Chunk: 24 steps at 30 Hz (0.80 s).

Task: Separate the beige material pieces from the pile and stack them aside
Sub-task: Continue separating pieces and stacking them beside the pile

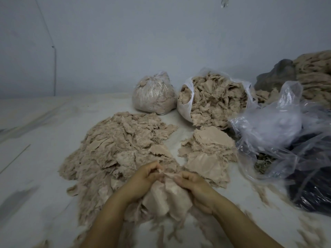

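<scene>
A big loose pile of beige material pieces (118, 145) spreads over the white surface at centre left. To its right lies a smaller, flatter stack of beige pieces (207, 154). Near the front, both hands grip one bunch of beige pieces (166, 196) that hangs down between them. My left hand (145, 176) pinches its top left edge with curled fingers. My right hand (193, 183) pinches the top right edge, close beside the left.
An open white bag full of beige scraps (215, 101) and a tied clear bag (154, 95) stand at the back. Crumpled clear plastic (272, 126) over dark bags (311, 190) fills the right side. Loose fibres litter the front.
</scene>
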Motion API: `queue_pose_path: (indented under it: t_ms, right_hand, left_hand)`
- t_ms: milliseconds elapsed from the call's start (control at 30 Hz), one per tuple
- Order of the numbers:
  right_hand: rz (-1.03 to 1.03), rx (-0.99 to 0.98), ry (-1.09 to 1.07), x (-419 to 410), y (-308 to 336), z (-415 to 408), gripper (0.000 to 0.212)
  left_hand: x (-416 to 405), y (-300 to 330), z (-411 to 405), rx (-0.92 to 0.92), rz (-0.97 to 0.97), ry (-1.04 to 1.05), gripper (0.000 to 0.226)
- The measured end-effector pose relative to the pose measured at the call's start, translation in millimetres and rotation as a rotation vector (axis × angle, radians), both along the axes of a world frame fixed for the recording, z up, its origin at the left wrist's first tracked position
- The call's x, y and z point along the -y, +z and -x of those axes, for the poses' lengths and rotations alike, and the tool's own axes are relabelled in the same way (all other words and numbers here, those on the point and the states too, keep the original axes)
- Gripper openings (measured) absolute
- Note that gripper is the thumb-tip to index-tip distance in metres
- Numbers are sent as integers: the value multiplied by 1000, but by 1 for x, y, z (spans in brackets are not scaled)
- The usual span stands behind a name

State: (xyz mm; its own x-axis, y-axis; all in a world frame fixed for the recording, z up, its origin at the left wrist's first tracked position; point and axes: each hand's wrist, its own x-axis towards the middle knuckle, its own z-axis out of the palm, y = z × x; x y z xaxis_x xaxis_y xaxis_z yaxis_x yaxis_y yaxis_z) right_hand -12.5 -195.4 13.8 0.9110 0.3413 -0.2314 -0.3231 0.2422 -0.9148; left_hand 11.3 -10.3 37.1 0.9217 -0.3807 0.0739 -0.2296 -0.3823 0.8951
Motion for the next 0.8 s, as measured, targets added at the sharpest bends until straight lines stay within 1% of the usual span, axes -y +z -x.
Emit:
queue_pose_path:
  t_ms: [100, 133, 200, 233, 267, 300, 333, 367, 400, 467, 533, 600, 700, 767, 800]
  right_hand:
    - [-48, 33, -154, 13, 1, -5, 26]
    - [-63, 46, -168, 15, 1, -6, 27]
    - [-77, 67, -152, 13, 2, -7, 33]
    - [-92, 73, -152, 9, 2, -7, 36]
    - [-121, 77, -159, 4, 2, -6, 38]
    - [-149, 85, -178, -2, 2, -6, 36]
    - [-146, 109, -220, -6, 2, -6, 28]
    - [-81, 147, -291, -8, 2, -6, 16]
    - [14, 187, -384, -7, 1, -7, 16]
    - [146, 241, -506, -4, -4, -10, 29]
    - [187, 247, -539, -3, -6, -10, 30]
    - [151, 204, -599, -3, -7, -10, 33]
    - [24, 133, -716, 4, -7, -15, 34]
    - [-34, 119, -726, 6, -7, -17, 29]
    - [-47, 116, -708, 4, -7, -16, 23]
  left_hand:
    - [-18, -5, -3, 52, -169, 91, 30]
    - [-21, -4, -3, 45, -206, 90, 29]
    - [-16, -1, -2, 42, -237, 25, 21]
    - [-8, -1, 1, -2, -179, -30, 11]
    - [2, 1, 5, -58, -104, -77, 6]
    - [10, -2, 5, -102, -31, -102, 23]
    - [19, -2, 10, -133, 46, -115, 32]
    - [24, -8, 10, -134, 115, -83, 25]
    - [26, -5, 12, -137, 201, -20, 5]
    - [22, -10, 8, -123, 274, 123, 29]
    - [17, -12, 5, -158, 301, 162, 33]
    - [12, -16, 1, -135, 275, 198, 33]
    - [0, -20, -5, -11, 112, 285, 33]
    - [-1, -14, -4, 36, 46, 268, 38]
    - [4, -10, -1, 22, 45, 234, 39]
